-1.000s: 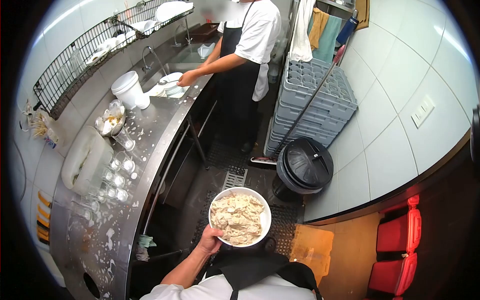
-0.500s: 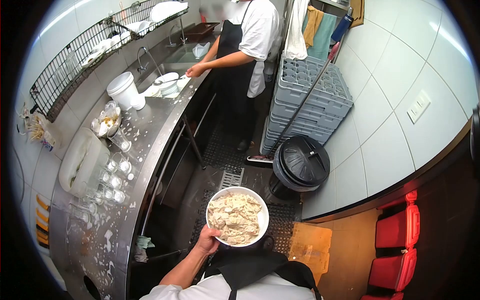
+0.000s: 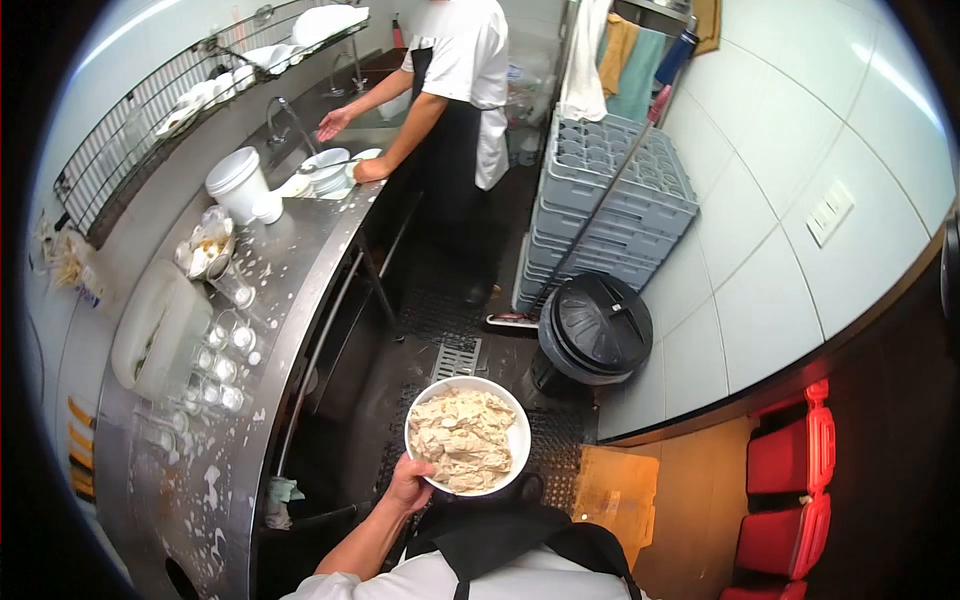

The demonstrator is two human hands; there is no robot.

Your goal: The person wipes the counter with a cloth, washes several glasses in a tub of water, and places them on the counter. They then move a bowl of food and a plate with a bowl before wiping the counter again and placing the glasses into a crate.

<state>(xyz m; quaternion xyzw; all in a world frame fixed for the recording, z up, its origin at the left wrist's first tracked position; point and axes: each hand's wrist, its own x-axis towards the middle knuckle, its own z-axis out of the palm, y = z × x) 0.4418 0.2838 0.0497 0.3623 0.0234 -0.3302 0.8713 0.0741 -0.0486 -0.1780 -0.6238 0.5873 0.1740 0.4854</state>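
My left hand (image 3: 410, 483) grips the near-left rim of a white bowl (image 3: 512, 418) heaped with pale shredded food (image 3: 460, 440). I hold the bowl level over the dark floor, in front of my black apron. My right hand is out of sight. To my left runs a wet steel counter (image 3: 290, 270) with several upturned glasses (image 3: 222, 352) on it.
A person in a white shirt and black apron (image 3: 455, 90) stands at the sink ahead, hands over stacked dishes (image 3: 330, 168). A black lidded bin (image 3: 592, 328) and stacked grey glass racks (image 3: 608, 200) stand right of the aisle. A white bucket (image 3: 236, 182) sits on the counter. Red crates (image 3: 790, 490) stand at right.
The bowl and my left hand shifted slightly left and down in view. The person at the sink turned toward the basin and reached both hands over it.
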